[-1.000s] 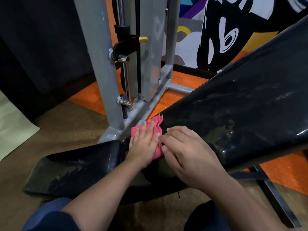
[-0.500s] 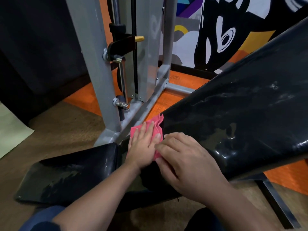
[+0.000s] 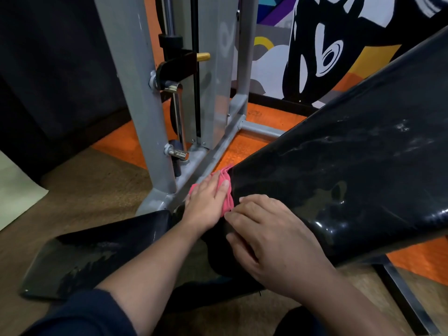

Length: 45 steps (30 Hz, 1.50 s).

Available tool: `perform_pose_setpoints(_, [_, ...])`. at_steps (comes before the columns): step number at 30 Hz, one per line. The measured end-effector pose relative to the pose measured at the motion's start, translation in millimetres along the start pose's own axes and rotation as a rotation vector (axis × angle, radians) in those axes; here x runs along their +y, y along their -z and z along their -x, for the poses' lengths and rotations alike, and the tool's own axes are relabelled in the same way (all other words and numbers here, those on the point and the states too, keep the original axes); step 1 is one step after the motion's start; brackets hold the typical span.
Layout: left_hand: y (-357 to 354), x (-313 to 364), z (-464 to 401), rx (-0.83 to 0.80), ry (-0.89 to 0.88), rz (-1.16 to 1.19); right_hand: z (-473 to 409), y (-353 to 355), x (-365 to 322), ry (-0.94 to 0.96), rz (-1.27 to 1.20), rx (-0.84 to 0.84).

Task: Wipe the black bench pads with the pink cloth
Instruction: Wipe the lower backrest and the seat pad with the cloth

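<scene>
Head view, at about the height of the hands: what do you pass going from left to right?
Seat pad → left hand pressing flat on the pink cloth → right hand → inclined back pad.

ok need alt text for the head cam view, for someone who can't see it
A person's left hand presses a crumpled pink cloth flat against the lower end of a glossy black inclined bench pad, while the right hand rests on the pad beside it. A flat black seat pad lies lower left, with a grey metal machine frame behind.
</scene>
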<state>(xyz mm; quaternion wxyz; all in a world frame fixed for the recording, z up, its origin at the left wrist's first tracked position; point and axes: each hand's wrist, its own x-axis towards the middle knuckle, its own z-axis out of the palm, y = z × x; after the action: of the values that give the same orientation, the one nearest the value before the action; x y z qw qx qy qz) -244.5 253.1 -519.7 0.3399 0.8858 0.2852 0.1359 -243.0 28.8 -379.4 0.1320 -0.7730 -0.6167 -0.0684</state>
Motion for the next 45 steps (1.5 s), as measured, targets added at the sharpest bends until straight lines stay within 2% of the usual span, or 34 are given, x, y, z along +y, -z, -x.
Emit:
perform_pose_setpoints(4, [-5,-12,18,-0.016,-0.093,0.041,3,1,0,0.001,-0.009,-0.019])
perform_pose_setpoints(9, [3,3,2,0.015,0.027,0.095,0,1,0,0.006,0.012,-0.034])
perform_pose_setpoints(14, [-4,-17,24,-0.041,-0.089,0.035,3,-1,0,0.024,0.021,-0.017])
perform_pose_setpoints(18, [5,-3,5,-0.004,0.024,0.104,0,-1,0,0.018,0.037,-0.030])
perform_pose_setpoints(22, [-5,-12,26,-0.023,-0.098,0.020,4,-2,0,0.014,0.019,-0.001])
perform_pose_setpoints(25, [-3,-28,24,-0.039,-0.031,0.040,1,-2,1,0.018,0.028,0.023])
perform_pose_setpoints(28, [-3,-13,26,-0.034,0.043,0.032,0,-2,0,0.013,0.035,-0.009])
perform_pose_setpoints(33, [-6,-37,47,-0.066,-0.079,-0.003,1,-3,0,0.009,0.046,-0.011])
perform_pose_setpoints(37, [-2,-18,36,-0.036,0.083,0.005,0,-3,0,0.007,0.069,-0.017])
perform_pose_setpoints(42, [0,-25,77,-0.120,-0.015,-0.023,3,-5,-1,0.021,0.135,-0.075])
perform_pose_setpoints(45, [4,-17,72,-0.106,0.085,0.016,1,-7,0,0.051,0.199,-0.106])
